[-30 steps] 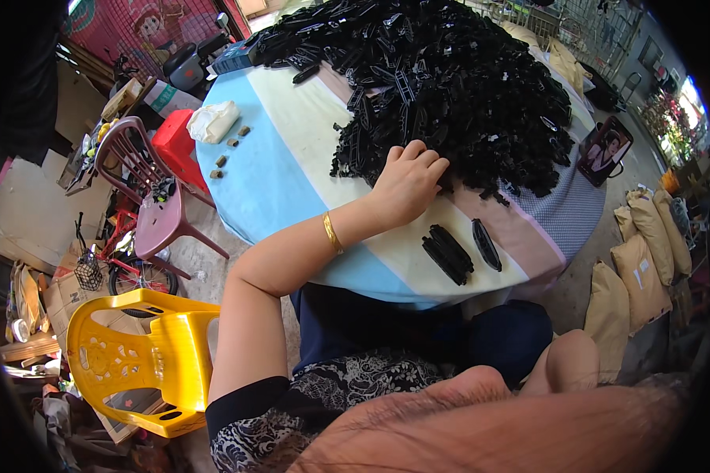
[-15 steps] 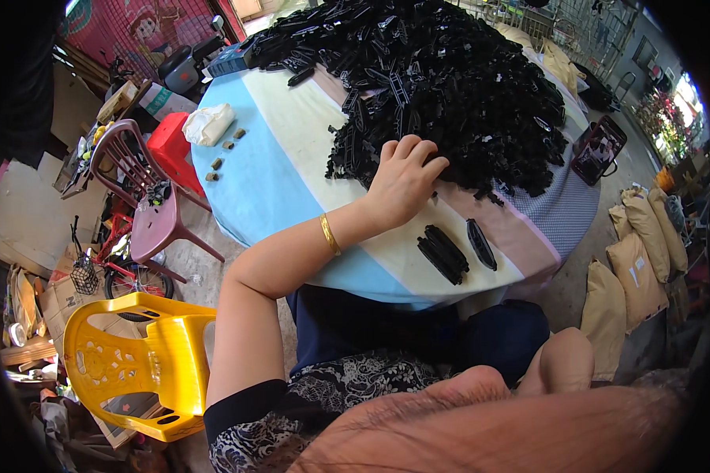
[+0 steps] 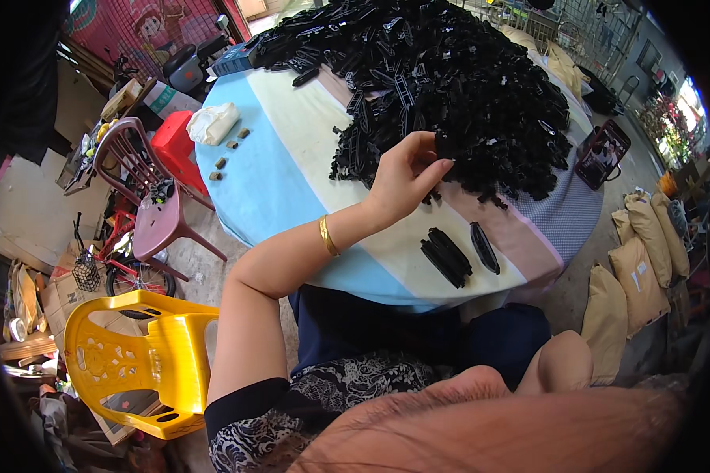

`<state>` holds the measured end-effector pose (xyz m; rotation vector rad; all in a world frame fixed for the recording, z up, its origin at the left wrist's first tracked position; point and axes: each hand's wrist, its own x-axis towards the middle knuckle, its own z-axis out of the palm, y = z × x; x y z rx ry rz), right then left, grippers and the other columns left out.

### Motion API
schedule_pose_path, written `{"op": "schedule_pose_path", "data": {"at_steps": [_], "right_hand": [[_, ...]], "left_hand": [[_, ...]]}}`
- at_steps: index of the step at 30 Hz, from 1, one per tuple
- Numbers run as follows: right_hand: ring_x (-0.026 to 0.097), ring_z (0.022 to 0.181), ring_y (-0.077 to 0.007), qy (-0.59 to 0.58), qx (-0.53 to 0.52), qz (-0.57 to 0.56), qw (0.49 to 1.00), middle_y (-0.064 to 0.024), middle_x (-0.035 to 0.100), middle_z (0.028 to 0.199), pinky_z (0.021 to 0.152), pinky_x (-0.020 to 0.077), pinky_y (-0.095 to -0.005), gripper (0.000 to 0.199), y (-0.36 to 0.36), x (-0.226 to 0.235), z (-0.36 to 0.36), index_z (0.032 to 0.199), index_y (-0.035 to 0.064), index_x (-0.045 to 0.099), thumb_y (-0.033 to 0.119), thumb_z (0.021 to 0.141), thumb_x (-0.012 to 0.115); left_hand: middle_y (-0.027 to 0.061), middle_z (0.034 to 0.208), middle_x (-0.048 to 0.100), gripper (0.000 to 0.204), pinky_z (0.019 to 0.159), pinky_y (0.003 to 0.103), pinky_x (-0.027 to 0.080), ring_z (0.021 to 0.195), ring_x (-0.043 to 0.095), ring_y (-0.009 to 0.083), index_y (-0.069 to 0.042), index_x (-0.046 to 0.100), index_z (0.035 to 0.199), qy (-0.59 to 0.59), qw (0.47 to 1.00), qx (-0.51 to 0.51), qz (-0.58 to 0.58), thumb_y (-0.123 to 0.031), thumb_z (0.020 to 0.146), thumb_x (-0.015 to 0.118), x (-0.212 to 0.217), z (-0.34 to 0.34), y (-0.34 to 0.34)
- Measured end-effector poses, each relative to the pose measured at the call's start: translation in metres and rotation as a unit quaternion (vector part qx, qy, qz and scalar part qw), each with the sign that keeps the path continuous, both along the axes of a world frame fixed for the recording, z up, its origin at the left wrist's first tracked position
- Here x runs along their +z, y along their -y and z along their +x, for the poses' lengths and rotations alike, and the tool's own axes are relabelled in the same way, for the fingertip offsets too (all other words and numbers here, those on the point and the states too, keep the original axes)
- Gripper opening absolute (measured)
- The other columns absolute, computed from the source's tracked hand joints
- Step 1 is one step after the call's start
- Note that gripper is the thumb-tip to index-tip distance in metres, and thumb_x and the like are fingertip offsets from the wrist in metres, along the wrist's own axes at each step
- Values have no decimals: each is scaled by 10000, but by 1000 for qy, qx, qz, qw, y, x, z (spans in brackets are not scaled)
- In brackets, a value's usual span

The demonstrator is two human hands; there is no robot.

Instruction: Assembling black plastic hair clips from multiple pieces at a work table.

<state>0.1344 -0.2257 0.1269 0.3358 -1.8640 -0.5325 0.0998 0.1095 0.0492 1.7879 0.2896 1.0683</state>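
Observation:
My left hand (image 3: 406, 175), with a gold bracelet on its wrist, reaches over the near edge of a large heap of black plastic pieces (image 3: 481, 102). Its fingers are bent and their tips disappear among the black parts; the thumb points to the right. What the fingers hold, if anything, cannot be made out against the dark heap. Nearer to me lies a small stack of long black pieces (image 3: 446, 258), with a single oval black piece (image 3: 484, 247) just right of it. My right hand is out of view; only a bent part of that arm (image 3: 568, 359) shows at lower right.
A striped cloth (image 3: 292, 181) covers the round table. A white plastic bag (image 3: 213, 124) and several small brownish blocks lie at its left; a phone (image 3: 602, 155) stands at the right edge. Yellow (image 3: 166, 363) and pink chairs (image 3: 162, 229) stand left, brown sacks (image 3: 639, 276) right.
My left hand has turned a little at the heap's near edge. Its fingers, spread over the pieces before, are now bent with tips hidden, and the thumb sticks out.

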Motion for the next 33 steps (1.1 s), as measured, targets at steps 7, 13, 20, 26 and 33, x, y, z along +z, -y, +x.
{"op": "schedule_pose_path", "data": {"at_steps": [7,13,20,26,33], "right_hand": [[487,1114,-167,8,-50,-49,998,-26,594,1102,1030,299,-401,318,12,-12,15,1113,14,576,-2,811,479],[517,835,-128,-255,-333,-360,833,-43,607,984,747,380,-271,230,-60,-4,96,1025,21,588,82,803,599],[603,814,-235,-103,-657,-517,539,-99,627,889,723,482,-320,206,-167,-62,129,957,34,640,77,756,650],[619,748,-260,-141,-630,-556,524,-115,637,843,662,496,-329,192,-169,-83,140,923,20,645,33,732,655],[617,679,-235,-111,-529,-420,729,-103,654,801,611,505,-300,139,-176,-49,108,807,-3,640,-53,682,677]], "left_hand": [[69,910,605,318,718,275,536,773,628,148,3,455,1045,-4,920,-207,-332,-72,823,670,-1,-11,-6],[119,1085,598,518,850,320,525,934,619,180,-43,414,1269,-54,862,-311,-397,-43,818,669,-1,6,3],[63,992,593,405,855,312,535,891,623,167,-63,489,1184,-32,844,-318,-430,64,814,593,-9,2,3],[80,1064,602,340,901,331,519,956,619,187,-59,524,1150,-73,844,-324,-422,63,838,575,-11,4,-1],[89,1083,600,340,878,332,530,957,624,200,-44,510,1175,-88,846,-316,-421,59,853,540,-12,3,2]]}}
